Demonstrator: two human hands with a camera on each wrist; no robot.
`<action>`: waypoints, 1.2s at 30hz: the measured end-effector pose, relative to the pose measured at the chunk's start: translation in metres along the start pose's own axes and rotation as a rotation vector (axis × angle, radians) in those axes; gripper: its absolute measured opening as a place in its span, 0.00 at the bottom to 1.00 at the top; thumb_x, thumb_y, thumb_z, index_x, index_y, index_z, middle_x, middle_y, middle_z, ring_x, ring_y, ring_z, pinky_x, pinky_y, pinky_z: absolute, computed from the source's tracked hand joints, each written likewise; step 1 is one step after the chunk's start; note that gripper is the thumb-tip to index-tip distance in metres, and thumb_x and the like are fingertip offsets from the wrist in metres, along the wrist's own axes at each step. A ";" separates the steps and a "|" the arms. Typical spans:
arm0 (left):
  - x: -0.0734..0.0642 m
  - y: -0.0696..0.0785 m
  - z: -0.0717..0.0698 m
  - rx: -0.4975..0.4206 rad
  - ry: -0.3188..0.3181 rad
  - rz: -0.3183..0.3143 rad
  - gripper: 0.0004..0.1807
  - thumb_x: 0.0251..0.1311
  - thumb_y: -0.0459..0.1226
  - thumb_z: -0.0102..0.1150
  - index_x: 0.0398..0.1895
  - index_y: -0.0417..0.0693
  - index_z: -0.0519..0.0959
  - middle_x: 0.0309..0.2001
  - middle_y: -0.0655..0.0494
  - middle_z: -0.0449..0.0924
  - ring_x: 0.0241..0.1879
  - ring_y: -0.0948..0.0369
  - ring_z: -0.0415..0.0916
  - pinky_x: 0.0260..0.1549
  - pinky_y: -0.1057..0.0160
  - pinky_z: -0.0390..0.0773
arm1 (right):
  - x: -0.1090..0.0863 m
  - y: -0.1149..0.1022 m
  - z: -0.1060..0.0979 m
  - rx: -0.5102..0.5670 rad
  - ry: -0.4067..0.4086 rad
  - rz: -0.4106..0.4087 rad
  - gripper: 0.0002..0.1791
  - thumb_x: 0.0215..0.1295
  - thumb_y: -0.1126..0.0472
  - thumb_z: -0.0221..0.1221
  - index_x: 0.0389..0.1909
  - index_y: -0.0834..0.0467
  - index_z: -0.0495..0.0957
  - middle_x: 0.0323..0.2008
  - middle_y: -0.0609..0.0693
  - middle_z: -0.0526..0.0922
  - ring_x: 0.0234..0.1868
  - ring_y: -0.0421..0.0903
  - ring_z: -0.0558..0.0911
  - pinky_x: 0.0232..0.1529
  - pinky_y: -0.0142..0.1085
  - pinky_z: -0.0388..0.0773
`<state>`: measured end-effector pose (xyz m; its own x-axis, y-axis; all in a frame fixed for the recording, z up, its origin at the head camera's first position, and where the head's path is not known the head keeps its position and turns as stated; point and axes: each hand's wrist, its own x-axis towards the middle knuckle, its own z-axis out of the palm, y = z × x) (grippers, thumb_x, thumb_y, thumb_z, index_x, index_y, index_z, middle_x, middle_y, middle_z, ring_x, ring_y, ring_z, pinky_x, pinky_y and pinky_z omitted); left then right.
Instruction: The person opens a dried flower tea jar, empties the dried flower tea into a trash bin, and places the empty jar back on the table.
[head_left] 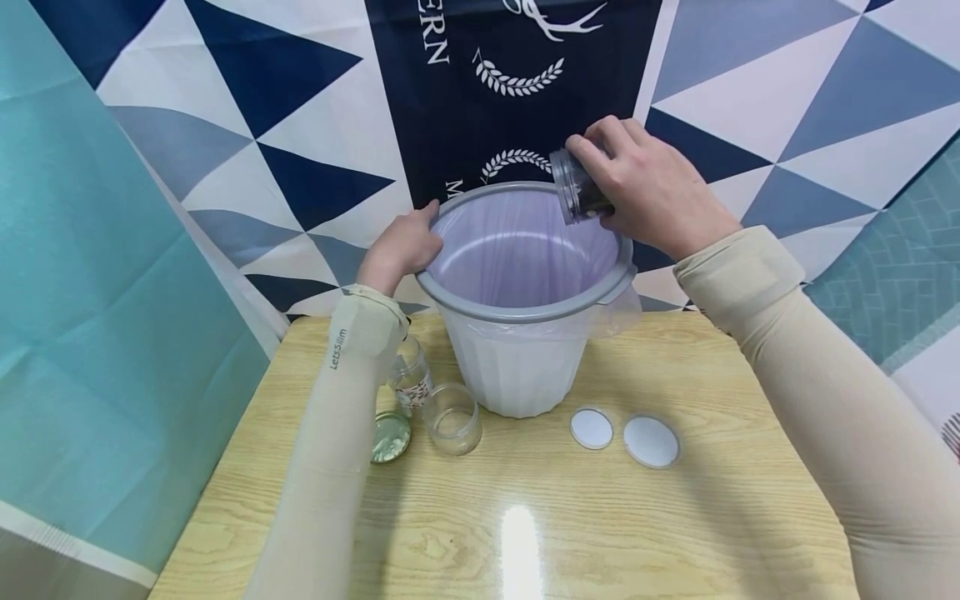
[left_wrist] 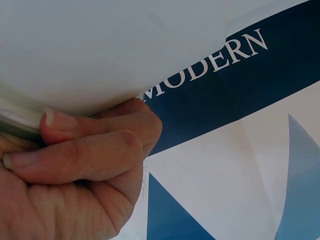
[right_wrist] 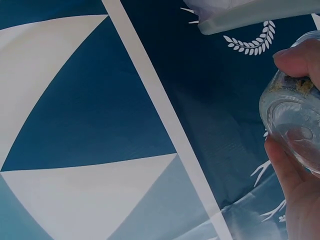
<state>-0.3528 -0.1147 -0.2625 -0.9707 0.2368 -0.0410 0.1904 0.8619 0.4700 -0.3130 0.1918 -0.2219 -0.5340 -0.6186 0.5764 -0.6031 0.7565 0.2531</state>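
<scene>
A white trash can (head_left: 517, 367) with a grey rim and a thin purple liner bag (head_left: 517, 250) stands on the table. My left hand (head_left: 402, 248) grips its rim on the left; in the left wrist view the curled fingers (left_wrist: 85, 155) of that hand lie against the rim. Over the can's right side my right hand (head_left: 637, 179) holds a clear jar (head_left: 573, 185), tilted with its threaded mouth toward the can. Brownish bits cling inside the jar (right_wrist: 295, 115) near its base in the right wrist view. What else is in it cannot be told.
Left of the can stand a clear jar with a printed label (head_left: 414, 387) and an uncapped clear jar (head_left: 452, 421), beside a greenish lid (head_left: 391, 437). Two white round lids (head_left: 592, 428) lie to the right on the wooden table (head_left: 465, 533). A patterned cloth (head_left: 315, 100) hangs behind.
</scene>
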 end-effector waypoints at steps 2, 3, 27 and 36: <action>0.000 0.001 0.000 0.003 -0.001 0.000 0.41 0.67 0.33 0.40 0.85 0.48 0.47 0.78 0.41 0.63 0.50 0.49 0.79 0.58 0.53 0.76 | 0.000 0.000 -0.001 0.001 0.004 -0.005 0.48 0.38 0.76 0.78 0.65 0.63 0.68 0.57 0.68 0.73 0.55 0.67 0.76 0.55 0.61 0.80; 0.000 0.001 0.000 0.006 -0.002 0.000 0.41 0.67 0.33 0.40 0.85 0.48 0.47 0.78 0.42 0.62 0.52 0.49 0.79 0.59 0.53 0.75 | 0.001 0.000 -0.001 0.000 0.005 -0.007 0.48 0.38 0.77 0.78 0.65 0.63 0.68 0.57 0.68 0.73 0.55 0.66 0.76 0.55 0.61 0.80; -0.002 0.002 -0.001 0.012 -0.005 -0.007 0.41 0.68 0.33 0.39 0.85 0.48 0.46 0.78 0.42 0.62 0.52 0.49 0.78 0.57 0.53 0.75 | 0.007 -0.001 -0.005 -0.060 0.020 -0.074 0.44 0.43 0.81 0.73 0.65 0.62 0.70 0.58 0.67 0.75 0.57 0.66 0.75 0.54 0.59 0.81; -0.002 0.003 -0.001 0.001 -0.013 -0.016 0.41 0.68 0.33 0.39 0.85 0.49 0.46 0.79 0.43 0.60 0.55 0.48 0.77 0.60 0.52 0.74 | 0.008 0.001 -0.005 -0.076 0.037 -0.082 0.41 0.46 0.82 0.70 0.64 0.62 0.71 0.58 0.67 0.75 0.59 0.66 0.76 0.55 0.59 0.82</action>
<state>-0.3506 -0.1134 -0.2602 -0.9716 0.2287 -0.0605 0.1748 0.8661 0.4682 -0.3144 0.1889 -0.2129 -0.4621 -0.6717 0.5790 -0.5965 0.7186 0.3576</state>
